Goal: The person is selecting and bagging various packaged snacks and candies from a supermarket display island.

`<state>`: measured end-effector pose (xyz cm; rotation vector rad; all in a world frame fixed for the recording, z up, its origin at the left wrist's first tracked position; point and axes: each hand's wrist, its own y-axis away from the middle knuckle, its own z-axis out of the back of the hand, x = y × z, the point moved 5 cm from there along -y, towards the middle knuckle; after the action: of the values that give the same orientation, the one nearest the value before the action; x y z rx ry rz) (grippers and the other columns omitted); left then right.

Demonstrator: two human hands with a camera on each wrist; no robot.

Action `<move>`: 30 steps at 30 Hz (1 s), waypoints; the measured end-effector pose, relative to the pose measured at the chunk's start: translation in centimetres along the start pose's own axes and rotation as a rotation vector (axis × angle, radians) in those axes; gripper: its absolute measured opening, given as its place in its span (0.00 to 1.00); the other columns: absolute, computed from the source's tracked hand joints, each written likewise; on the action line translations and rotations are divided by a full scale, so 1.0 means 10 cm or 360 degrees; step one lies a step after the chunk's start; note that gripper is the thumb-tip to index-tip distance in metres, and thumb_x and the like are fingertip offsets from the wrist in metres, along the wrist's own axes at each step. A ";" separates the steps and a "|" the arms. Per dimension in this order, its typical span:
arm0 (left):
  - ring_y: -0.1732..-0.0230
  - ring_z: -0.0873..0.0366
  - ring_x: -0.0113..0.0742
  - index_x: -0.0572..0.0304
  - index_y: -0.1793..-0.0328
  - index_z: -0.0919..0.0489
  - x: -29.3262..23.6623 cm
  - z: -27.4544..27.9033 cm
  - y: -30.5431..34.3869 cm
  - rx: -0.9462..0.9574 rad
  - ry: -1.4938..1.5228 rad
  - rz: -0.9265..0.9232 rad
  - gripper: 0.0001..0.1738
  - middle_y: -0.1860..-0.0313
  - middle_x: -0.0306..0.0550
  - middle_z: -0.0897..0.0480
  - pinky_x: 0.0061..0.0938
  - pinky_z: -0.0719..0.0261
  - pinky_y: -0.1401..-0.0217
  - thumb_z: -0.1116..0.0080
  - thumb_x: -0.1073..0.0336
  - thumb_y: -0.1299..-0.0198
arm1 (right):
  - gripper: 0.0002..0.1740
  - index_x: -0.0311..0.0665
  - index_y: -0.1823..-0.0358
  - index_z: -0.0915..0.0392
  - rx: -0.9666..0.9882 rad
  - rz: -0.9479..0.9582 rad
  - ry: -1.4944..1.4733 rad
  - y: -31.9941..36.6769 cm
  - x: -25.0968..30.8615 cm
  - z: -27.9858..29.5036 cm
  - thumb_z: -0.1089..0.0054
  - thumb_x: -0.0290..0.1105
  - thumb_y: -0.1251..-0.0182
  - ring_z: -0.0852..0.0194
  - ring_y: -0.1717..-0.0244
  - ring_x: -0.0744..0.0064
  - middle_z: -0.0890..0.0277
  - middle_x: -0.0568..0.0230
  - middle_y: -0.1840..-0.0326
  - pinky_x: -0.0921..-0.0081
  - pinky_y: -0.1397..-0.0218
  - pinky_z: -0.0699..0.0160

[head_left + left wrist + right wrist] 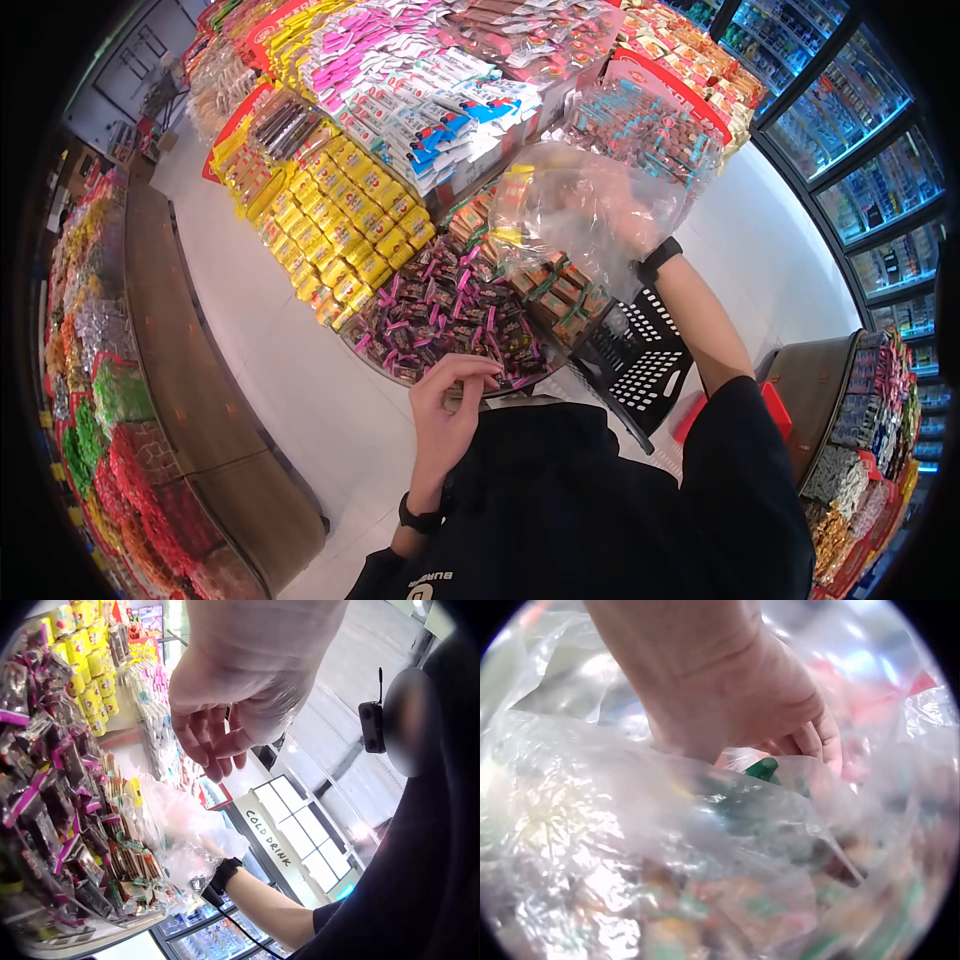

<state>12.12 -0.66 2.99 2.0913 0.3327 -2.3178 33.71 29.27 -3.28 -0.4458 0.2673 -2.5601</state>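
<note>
My left hand (pixel 447 405) is raised at the front edge of the display, fingers loosely bent, nothing in it. In front of it lies a heap of dark sweets with magenta-ended wrappers (pixel 455 310). My right hand (pixel 727 697) is among the folds of a clear plastic bag (pixel 560 215), bent fingers pointing down. Yellow packets (pixel 512 235) show through the bag's left side. A green wrapper end (pixel 763 769) pokes out under the palm; the fingertips are hidden, so I cannot tell what they hold. Beneath the bag are brown packets with green ends (pixel 560 300).
Yellow packs (pixel 345 215) are stacked left of the dark sweets, with white and blue sticks (pixel 430 125) behind. A black basket (pixel 640 355) is below my right forearm. Drink fridges (pixel 850 120) line the right; another counter (pixel 190 400) runs along the left.
</note>
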 end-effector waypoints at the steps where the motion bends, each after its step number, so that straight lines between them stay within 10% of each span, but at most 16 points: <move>1: 0.65 0.19 0.31 0.69 0.60 0.19 0.02 -0.05 0.01 0.0016 0.0021 0.0005 0.08 0.60 0.49 0.17 0.22 0.22 0.60 0.49 0.83 0.38 | 0.15 0.41 0.60 0.16 -0.0154 0.0147 0.0031 0.03 0.06 0.09 0.36 0.41 0.44 0.21 0.63 0.46 0.18 0.52 0.65 0.57 0.62 0.22; 8: 0.67 0.18 0.30 0.68 0.60 0.18 -0.05 -0.29 -0.08 -0.0002 0.0114 -0.0074 0.09 0.61 0.48 0.17 0.20 0.23 0.61 0.49 0.83 0.38 | 0.14 0.38 0.61 0.17 0.0208 -0.0248 0.0400 -0.07 0.16 0.63 0.39 0.39 0.43 0.20 0.58 0.46 0.19 0.45 0.63 0.53 0.57 0.22; 18: 0.65 0.20 0.30 0.71 0.59 0.20 0.00 -0.54 -0.27 0.0153 0.0191 -0.0004 0.07 0.59 0.48 0.19 0.22 0.22 0.60 0.50 0.80 0.34 | 0.16 0.32 0.54 0.19 -0.0545 -0.0229 -0.0877 0.52 0.05 0.63 0.41 0.36 0.34 0.21 0.54 0.44 0.20 0.42 0.56 0.57 0.49 0.24; 24: 0.65 0.19 0.30 0.71 0.58 0.20 -0.07 -0.56 -0.28 0.0112 0.0177 0.0015 0.07 0.59 0.48 0.19 0.22 0.22 0.60 0.50 0.79 0.34 | 0.11 0.33 0.55 0.19 -0.1142 0.0519 -0.0235 0.52 0.38 0.81 0.40 0.29 0.36 0.19 0.59 0.48 0.18 0.49 0.61 0.57 0.51 0.24; 30: 0.65 0.18 0.29 0.69 0.57 0.19 0.04 -0.41 -0.22 0.0002 0.0209 0.0058 0.08 0.60 0.46 0.18 0.21 0.22 0.60 0.50 0.81 0.35 | 0.06 0.35 0.60 0.24 -0.0909 -0.0306 -0.1047 0.83 0.63 1.05 0.45 0.30 0.28 0.21 0.73 0.67 0.18 0.56 0.65 0.74 0.67 0.25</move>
<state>15.82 2.18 2.55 2.2361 0.2915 -2.1671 36.25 17.89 5.84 -1.5394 0.7298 -2.3134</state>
